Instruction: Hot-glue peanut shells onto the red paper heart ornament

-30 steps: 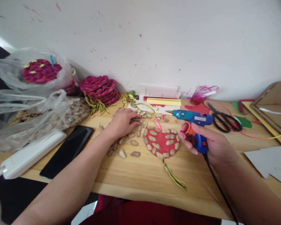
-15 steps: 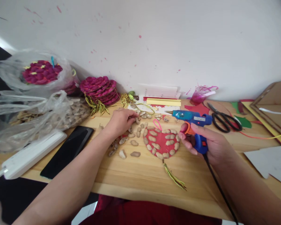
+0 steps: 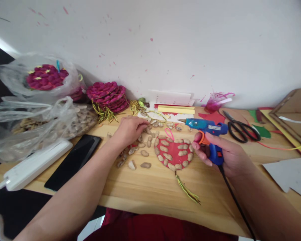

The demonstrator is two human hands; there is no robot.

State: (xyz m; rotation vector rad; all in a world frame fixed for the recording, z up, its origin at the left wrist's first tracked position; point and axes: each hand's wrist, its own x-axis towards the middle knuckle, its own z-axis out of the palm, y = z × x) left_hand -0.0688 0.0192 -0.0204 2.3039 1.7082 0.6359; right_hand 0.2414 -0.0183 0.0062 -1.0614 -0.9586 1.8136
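My right hand point(image 3: 222, 155) grips a blue glue gun point(image 3: 205, 128) with an orange trigger, its nozzle pointing left above the table. Just left of it lies a red heart point(image 3: 174, 153) covered with peanut shells, with a pink loop on top and a yellow-green tassel point(image 3: 187, 191) below. My left hand point(image 3: 129, 130) rests palm down among loose peanut shells point(image 3: 142, 154), its fingertips pinched together over one of them near the heart's upper left; what they hold is too small to make out.
On the wooden table point(image 3: 150, 190): a black phone point(image 3: 74, 161), a white power strip point(image 3: 31, 169), plastic bags of peanut shells point(image 3: 52, 122), stacked magenta flower pieces point(image 3: 107, 95), black scissors point(image 3: 242, 129), yellow strips point(image 3: 175, 109), a pink cup point(image 3: 213, 103), cardboard point(image 3: 291, 108) at right.
My left hand has drawn its fingers together over the loose shells and shifted slightly. The right hand with the glue gun has barely moved.
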